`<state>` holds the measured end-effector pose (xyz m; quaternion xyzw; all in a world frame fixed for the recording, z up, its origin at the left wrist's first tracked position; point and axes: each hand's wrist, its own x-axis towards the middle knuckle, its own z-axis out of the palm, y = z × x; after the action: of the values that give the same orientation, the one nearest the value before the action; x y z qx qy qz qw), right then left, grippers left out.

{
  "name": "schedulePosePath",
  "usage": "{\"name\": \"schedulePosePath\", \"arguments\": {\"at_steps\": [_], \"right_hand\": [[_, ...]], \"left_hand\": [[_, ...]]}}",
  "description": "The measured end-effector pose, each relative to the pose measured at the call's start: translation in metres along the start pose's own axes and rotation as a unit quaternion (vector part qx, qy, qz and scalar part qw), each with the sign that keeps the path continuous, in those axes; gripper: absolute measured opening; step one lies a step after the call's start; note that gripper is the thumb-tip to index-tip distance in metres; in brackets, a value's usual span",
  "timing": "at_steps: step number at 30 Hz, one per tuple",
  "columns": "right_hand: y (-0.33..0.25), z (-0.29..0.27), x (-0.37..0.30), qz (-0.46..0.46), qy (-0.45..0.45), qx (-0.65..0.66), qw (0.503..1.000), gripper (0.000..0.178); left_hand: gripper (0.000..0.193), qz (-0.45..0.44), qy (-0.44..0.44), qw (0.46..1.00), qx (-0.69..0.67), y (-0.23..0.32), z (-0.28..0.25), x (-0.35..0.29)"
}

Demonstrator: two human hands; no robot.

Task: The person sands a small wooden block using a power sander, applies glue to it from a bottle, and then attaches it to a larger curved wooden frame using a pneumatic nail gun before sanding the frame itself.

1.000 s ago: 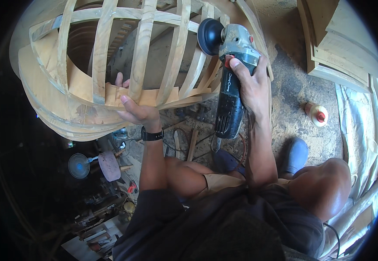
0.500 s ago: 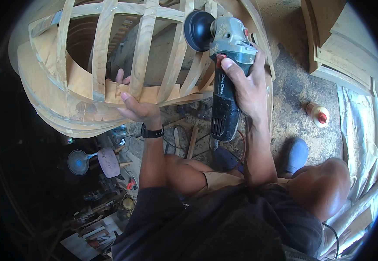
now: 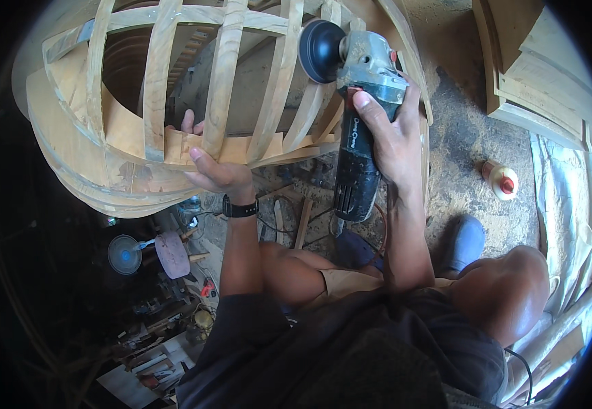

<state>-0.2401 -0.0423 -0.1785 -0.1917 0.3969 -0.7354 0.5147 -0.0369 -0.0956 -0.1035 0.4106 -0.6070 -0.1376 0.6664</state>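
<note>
My right hand (image 3: 397,140) is wrapped round the dark green and black body of an angle grinder (image 3: 356,163), thumb near its red switch. A round black pad (image 3: 320,51) on the grinder's silver head faces left, close to the slats at the frame's right part; whether it touches them I cannot tell. My left hand (image 3: 219,174) grips the lower rail (image 3: 187,146) of a curved wooden frame (image 3: 156,82), thumb in front and fingertips behind, between two upright slats. A black watch sits on the left wrist.
A white bottle with a red cap (image 3: 504,183) stands on the dusty floor at right. Wooden cabinet-like pieces (image 3: 538,102) are at the upper right, above plastic sheeting (image 3: 562,198). A small fan (image 3: 125,255) and a pinkish stool (image 3: 171,254) are at the lower left. Cords cross the floor.
The grinder and my right hand have shifted slightly right and down. My left hand keeps its hold on the wooden rail.
</note>
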Motion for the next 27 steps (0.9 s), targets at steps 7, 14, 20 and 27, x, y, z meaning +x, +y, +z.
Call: {"name": "schedulePosePath", "arguments": {"at_steps": [7,14,20,27], "right_hand": [[0.034,-0.037,-0.001,0.064,0.079,0.093,0.99,0.06],[0.006,-0.015,-0.003,0.062,0.025,0.023,0.998,0.066],[0.006,-0.008,-0.007,0.047,0.017,0.038,0.998,0.065],[0.017,-0.02,-0.003,0.06,0.043,0.052,0.996,0.067]], "left_hand": [[0.079,-0.003,-0.007,1.0,0.011,0.001,0.001,0.004],[0.079,0.008,-0.003,0.999,0.043,-0.002,-0.003,0.007],[0.079,-0.008,0.009,1.0,0.026,-0.003,-0.003,0.004],[0.074,-0.023,-0.001,0.998,0.055,0.002,0.002,0.001]]}}
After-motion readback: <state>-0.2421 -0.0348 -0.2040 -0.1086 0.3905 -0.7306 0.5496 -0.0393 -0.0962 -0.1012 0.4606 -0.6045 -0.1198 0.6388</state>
